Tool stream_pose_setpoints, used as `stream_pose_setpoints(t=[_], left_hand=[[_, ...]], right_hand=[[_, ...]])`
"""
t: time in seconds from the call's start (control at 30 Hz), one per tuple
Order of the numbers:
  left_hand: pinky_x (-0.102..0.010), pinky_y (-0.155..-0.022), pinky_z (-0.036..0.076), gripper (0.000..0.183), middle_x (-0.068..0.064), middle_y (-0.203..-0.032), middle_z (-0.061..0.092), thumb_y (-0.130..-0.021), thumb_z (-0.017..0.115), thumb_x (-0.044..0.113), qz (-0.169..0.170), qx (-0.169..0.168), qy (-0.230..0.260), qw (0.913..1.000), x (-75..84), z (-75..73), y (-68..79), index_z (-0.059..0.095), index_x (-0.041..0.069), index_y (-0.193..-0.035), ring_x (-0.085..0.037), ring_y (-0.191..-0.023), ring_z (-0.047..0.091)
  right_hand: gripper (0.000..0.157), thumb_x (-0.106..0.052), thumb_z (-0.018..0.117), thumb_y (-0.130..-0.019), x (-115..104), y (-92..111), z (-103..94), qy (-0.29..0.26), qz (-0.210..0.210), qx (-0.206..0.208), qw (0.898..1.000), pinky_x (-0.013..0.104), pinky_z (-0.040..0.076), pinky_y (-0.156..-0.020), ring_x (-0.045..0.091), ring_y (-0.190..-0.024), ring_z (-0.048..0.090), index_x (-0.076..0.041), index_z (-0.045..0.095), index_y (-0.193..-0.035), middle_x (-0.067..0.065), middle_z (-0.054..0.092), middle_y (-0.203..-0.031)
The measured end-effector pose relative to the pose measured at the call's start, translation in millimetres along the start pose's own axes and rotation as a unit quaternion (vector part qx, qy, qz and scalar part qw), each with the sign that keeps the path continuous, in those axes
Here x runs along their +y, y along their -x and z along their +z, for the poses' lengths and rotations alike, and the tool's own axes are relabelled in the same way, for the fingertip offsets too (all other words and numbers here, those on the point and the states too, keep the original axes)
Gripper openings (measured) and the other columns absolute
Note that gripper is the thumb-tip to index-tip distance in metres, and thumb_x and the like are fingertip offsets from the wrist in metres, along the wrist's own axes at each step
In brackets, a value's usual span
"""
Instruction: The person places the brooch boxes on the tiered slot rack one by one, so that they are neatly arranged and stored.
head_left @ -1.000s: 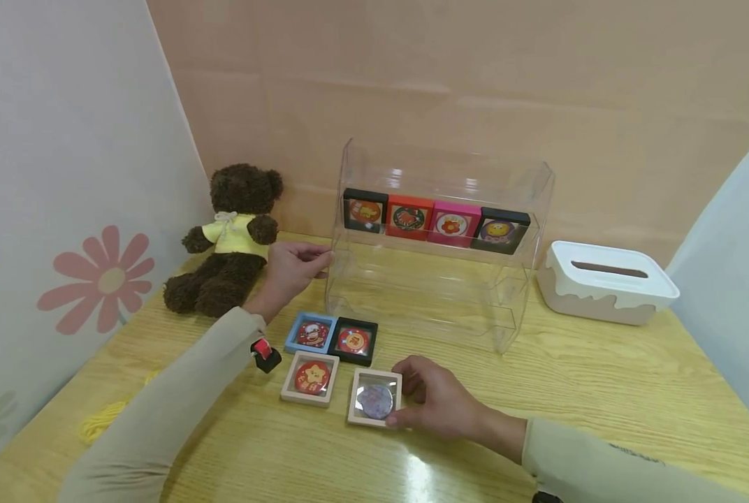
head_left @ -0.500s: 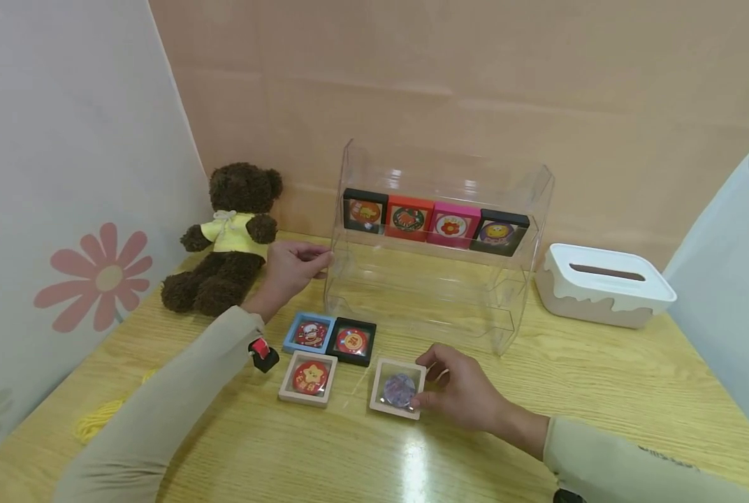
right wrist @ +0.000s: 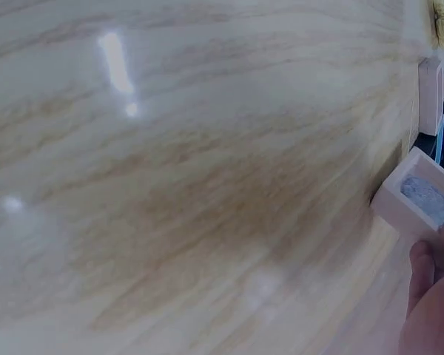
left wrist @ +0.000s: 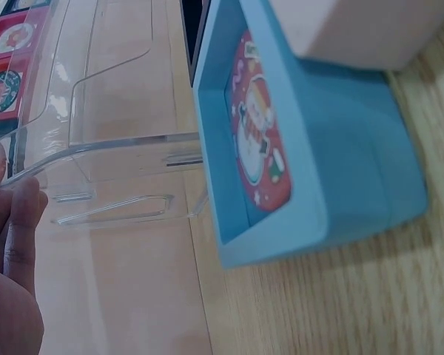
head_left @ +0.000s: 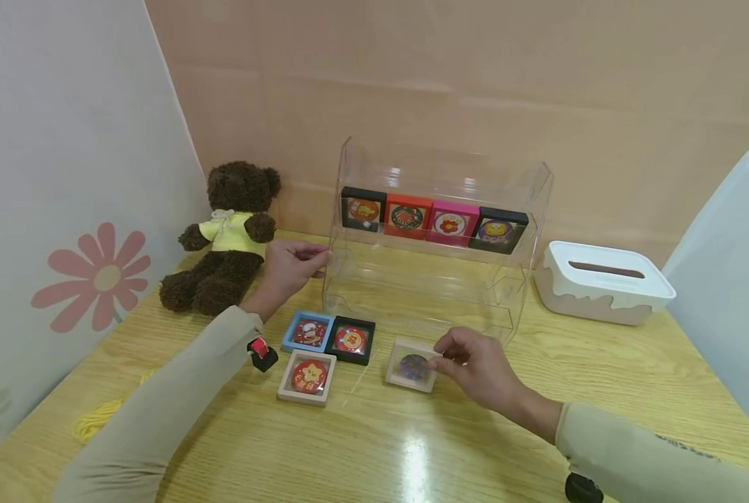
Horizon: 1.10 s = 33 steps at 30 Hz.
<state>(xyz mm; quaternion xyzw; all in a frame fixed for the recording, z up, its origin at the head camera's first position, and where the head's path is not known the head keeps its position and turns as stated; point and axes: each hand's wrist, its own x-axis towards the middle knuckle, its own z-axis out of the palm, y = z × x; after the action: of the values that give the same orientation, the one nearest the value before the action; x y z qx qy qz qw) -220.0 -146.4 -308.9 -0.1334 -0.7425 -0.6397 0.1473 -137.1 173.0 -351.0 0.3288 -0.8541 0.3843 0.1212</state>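
My left hand (head_left: 291, 269) pinches the left side edge of a clear acrylic display rack (head_left: 412, 279); in the left wrist view the fingertips (left wrist: 24, 214) meet on that edge. With thumb and fingers, my right hand (head_left: 484, 367) grips a beige square display frame (head_left: 395, 363) holding a round bluish-purple badge (head_left: 414, 367). The right wrist view shows this frame tilted, close above the table. Left of it lie a blue frame (head_left: 293, 332), a black frame (head_left: 369, 342) and another beige frame (head_left: 286, 391), each with a red round badge.
On the rack's upper tier stand several framed badges, among them a red frame (head_left: 409, 216) and a pink frame (head_left: 454, 222). A brown teddy bear (head_left: 230, 241) sits at left, a white-topped tissue box (head_left: 604, 283) at right. Yellow yarn (head_left: 98, 421) lies near the left sleeve.
My right hand has carried the beige frame with the purple badge away from the other loose frames, rightward and toward the rack, tilting it. The left hand stays at the rack's edge.
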Motion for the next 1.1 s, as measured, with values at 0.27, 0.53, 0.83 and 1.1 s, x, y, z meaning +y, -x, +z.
stream_pose_setpoints(t=[0.27,0.53,0.83,1.1], left_hand=[[-0.041,-0.064,0.059,0.017,-0.025,-0.090,0.068,-0.088,0.066,-0.001,-0.006,0.001,-0.014,0.9999,1.9,0.1,-0.2,0.068,-0.016,-0.096,-0.041,-0.080,0.066],[-0.043,-0.062,0.059,0.016,-0.024,-0.090,0.068,-0.087,0.068,0.002,0.000,0.004,-0.011,0.9999,-22.9,-2.5,-10.4,0.070,-0.012,-0.095,-0.035,-0.075,0.068],[-0.035,-0.059,0.060,0.018,-0.020,-0.087,0.069,-0.087,0.071,0.008,0.007,0.007,-0.013,0.9999,-25.6,-2.9,-9.7,0.073,-0.008,-0.093,-0.026,-0.071,0.069],[-0.033,-0.058,0.060,0.015,-0.019,-0.087,0.070,-0.087,0.070,0.006,0.004,0.010,-0.020,0.9997,-24.3,-2.7,-9.5,0.073,-0.007,-0.092,-0.021,-0.068,0.069]], right_hand=[[0.018,-0.001,0.078,-0.075,2.2,-7.9,-8.5,0.015,-0.027,0.020,0.999,0.021,0.056,-0.054,0.006,-0.064,0.064,-0.010,0.064,-0.080,-0.005,0.065,-0.078],[0.018,0.001,0.079,-0.075,5.0,-28.7,-17.5,0.048,-0.047,0.035,0.997,0.021,0.056,-0.052,0.006,-0.063,0.064,-0.009,0.064,-0.077,-0.002,0.066,-0.078],[0.016,0.001,0.079,-0.075,5.0,-62.2,-31.0,0.095,-0.073,0.069,0.990,0.025,0.056,-0.051,0.008,-0.061,0.064,-0.006,0.065,-0.074,0.002,0.067,-0.074],[0.013,-0.002,0.078,-0.078,2.4,-79.4,-38.7,0.115,-0.066,0.081,0.988,0.033,0.058,-0.054,0.014,-0.063,0.066,-0.005,0.065,-0.075,0.003,0.067,-0.073]])
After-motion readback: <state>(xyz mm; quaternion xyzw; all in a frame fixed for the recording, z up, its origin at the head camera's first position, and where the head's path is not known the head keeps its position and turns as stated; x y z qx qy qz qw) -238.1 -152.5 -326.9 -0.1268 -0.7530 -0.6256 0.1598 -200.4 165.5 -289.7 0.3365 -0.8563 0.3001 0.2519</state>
